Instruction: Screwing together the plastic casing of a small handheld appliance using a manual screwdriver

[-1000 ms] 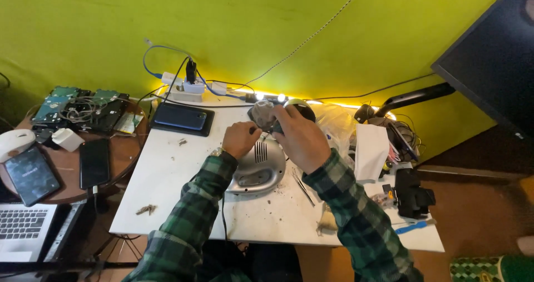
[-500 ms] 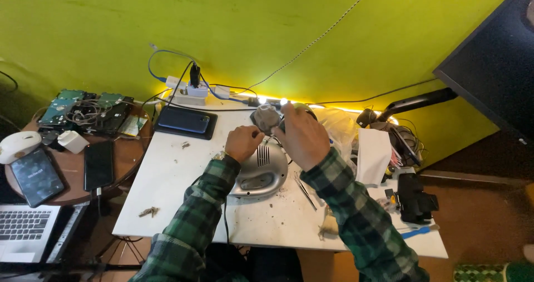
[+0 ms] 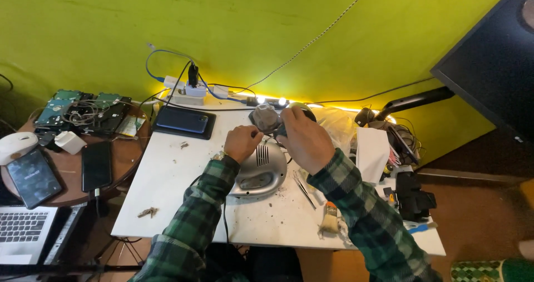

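Note:
A silver-grey appliance shell [image 3: 260,173] with vent slots lies on the white table [image 3: 167,204]. My left hand [image 3: 241,142] rests at its far edge, fingers curled; what it grips is hidden. My right hand [image 3: 303,139] is closed around a dark grey rounded part [image 3: 266,117] held just above the shell's far end. Both sleeves are green plaid.
A black tablet [image 3: 183,121] and a white power strip [image 3: 188,92] with cables lie at the back. Tweezers [image 3: 305,188] and a small brush [image 3: 329,217] sit right of the shell. A round side table [image 3: 125,157] at left carries phones and circuit boards; a laptop [image 3: 22,229] is below it.
The view has shifted slightly. My hands have stayed over the shell's far end, the right hand still working the dark part.

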